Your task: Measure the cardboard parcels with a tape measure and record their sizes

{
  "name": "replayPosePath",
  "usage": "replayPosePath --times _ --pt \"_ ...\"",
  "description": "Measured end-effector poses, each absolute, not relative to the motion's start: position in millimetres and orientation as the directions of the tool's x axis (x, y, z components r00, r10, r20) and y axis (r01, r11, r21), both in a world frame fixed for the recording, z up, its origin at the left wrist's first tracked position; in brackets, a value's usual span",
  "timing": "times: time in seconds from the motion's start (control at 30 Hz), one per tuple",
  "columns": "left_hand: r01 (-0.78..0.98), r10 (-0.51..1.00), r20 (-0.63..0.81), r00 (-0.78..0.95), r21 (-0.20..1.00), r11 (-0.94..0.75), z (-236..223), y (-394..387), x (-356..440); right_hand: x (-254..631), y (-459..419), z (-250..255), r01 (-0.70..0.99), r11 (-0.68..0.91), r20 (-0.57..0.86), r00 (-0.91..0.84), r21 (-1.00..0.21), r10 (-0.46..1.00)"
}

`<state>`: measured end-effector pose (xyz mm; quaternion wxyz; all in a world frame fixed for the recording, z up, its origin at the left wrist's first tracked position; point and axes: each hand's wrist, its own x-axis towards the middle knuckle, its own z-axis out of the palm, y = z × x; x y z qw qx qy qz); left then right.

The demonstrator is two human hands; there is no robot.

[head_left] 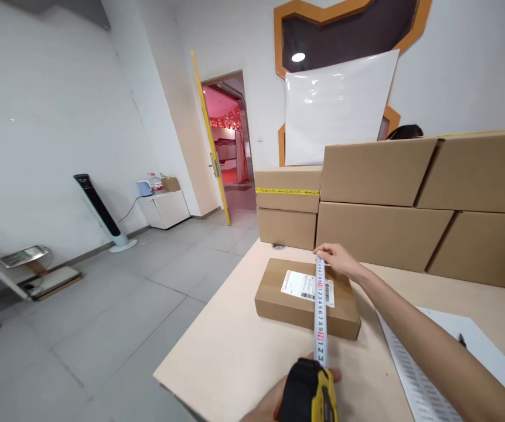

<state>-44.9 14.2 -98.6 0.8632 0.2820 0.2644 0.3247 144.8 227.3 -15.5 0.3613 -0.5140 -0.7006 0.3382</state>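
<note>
A flat cardboard box (279,305) lies on the table (217,351) with a white shipping label (294,282) on its top. Across the box, from its far edge toward me, runs the white blade of a tape measure (305,390). My left hand (274,404) is wrapped around the black and yellow tape case at the near side, partly hidden by it. At the far edge of the box, my right hand (338,258) pinches the blade's end between thumb and fingers.
Large cardboard boxes (384,231) stand stacked along the table's back. Printed sheets (454,357) with a black pen (462,340) lie at right. Left of the table are a tower fan (98,205), a floor scale (54,281) and an open door (211,140). Behind the boxes shows a person's hair (405,132).
</note>
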Motion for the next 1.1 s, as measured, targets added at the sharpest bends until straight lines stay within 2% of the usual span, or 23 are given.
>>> replayPosePath --times 0.1,0.17,0.3,0.47,0.57,0.7,0.9,1.1 --pt "-0.418 0.685 -0.298 0.664 0.612 0.671 -113 25 -44 132 243 -28 0.522 0.249 0.153 -0.220 -0.816 0.963" --pt "-0.444 0.715 -0.287 0.638 0.622 0.645 -122 28 -41 130 248 -31 0.546 0.256 0.154 -0.225 -0.798 0.962" --pt "-0.379 0.732 -0.363 0.577 0.675 0.633 -128 28 -36 134 248 -33 0.550 0.246 0.125 -0.248 -0.798 0.961" --pt "-0.404 0.777 -0.265 0.571 0.733 0.547 -121 8 -48 141 239 -35 0.475 0.189 0.031 -0.321 -0.859 0.947" --pt "-0.381 0.796 -0.270 0.542 0.764 0.520 -116 -7 -51 142 235 -37 0.428 0.144 -0.014 -0.346 -0.892 0.938" --pt "-0.354 0.772 -0.347 0.532 0.738 0.575 -108 -16 -49 143 237 -40 0.383 0.107 -0.038 -0.352 -0.917 0.935" --pt "-0.466 0.775 -0.330 0.540 0.650 0.601 -107 -18 -47 143 241 -43 0.360 0.090 -0.044 -0.348 -0.929 0.937" --pt "-0.426 0.784 -0.323 0.530 0.698 0.576 -89 -20 -56 142 239 -45 0.361 0.099 -0.030 -0.336 -0.927 0.942"
